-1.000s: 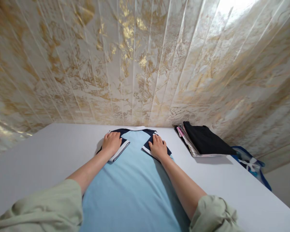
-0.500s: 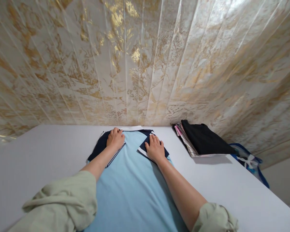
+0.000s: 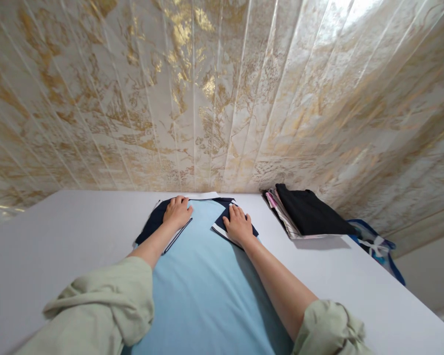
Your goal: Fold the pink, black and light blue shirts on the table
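A light blue shirt [image 3: 203,276] with dark navy sleeves lies spread on the white table [image 3: 77,236], its collar end toward the wall. Both sleeves are folded inward over the body, and white and navy stripes edge their cuffs. My left hand [image 3: 177,213] rests flat on the left navy sleeve near the shoulder, fingers stretched out. On the folded right sleeve [image 3: 222,230] lies my right hand [image 3: 238,224], palm down with its fingers spread. Neither hand grips the cloth. The shirt's lower part runs off the bottom of the view.
A stack of folded clothes [image 3: 314,212], black on top with pink and striped layers below, sits at the table's back right. Beyond the right edge is a clear bag with blue trim [image 3: 377,246]. A gold-patterned covering [image 3: 207,98] rises behind the table.
Almost nothing differs. The hands stay on the two sleeves, and the view has shifted very slightly.
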Tool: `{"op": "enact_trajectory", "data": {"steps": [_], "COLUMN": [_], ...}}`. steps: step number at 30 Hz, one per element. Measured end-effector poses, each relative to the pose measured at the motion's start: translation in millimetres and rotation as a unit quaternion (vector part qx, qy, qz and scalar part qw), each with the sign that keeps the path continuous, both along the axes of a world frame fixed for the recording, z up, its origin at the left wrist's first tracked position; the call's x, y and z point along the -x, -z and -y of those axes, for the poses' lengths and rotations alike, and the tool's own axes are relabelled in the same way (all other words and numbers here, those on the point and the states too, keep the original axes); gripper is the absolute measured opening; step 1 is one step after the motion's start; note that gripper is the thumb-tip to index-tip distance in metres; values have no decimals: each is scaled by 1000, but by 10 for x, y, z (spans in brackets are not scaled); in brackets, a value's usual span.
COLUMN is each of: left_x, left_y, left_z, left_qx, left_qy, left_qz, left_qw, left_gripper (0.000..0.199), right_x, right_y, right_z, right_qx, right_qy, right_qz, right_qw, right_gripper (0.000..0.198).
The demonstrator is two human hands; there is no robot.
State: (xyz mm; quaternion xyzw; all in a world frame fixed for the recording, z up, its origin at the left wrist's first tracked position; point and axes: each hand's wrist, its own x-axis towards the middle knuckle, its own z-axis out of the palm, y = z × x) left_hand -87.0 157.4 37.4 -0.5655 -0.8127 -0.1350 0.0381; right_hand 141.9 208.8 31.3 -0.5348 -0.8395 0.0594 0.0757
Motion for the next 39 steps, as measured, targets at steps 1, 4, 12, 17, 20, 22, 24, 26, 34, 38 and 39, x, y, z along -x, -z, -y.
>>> {"op": "enact_trajectory", "data": {"steps": [1,4,12,17,20,22,24,26,34,38,39], "left_x": [11,39,112,154,168,200,260,327,356,324,315], "left_y": [-11,-74,-67,-44,-65,-50,-6,45,39,16,16], "left_z": [-3,49,605,675,659,642,597,529,457,476,479], "left_qx": [4,18,34,71,79,79,72,68,81,68,63], "left_qy": [5,24,-27,-40,-28,-26,-26,-15,-7,-9,-9], "left_qz": [0,-3,-25,-17,-14,-18,-27,-31,-47,-38,-34], "left_qw": [1000,1000,999,997,996,996,997,997,996,997,997], "left_gripper": [48,48,57,61,62,63,65,66,68,67,66], "right_x": [-6,-10,-15,23,84,122,143,143,12,-13,-18], "right_y": [-3,4,43,-96,-193,-198,-147,-70,-51,-139,-149], "right_z": [-19,-52,-38,-76,-88,-93,-120,-167,-313,-256,-218], "right_qx": [-1,-9,-20,12,-22,-50,-25,-28,-40,-30,-35], "right_qy": [-1,4,6,11,18,0,-12,-6,-6,-4,-1], "right_qz": [2,5,11,22,-5,-22,-18,-24,-24,-13,-14], "right_qw": [1000,1000,1000,1000,1000,999,999,999,999,999,999], "right_gripper": [64,63,63,61,60,62,62,63,62,61,62]}}
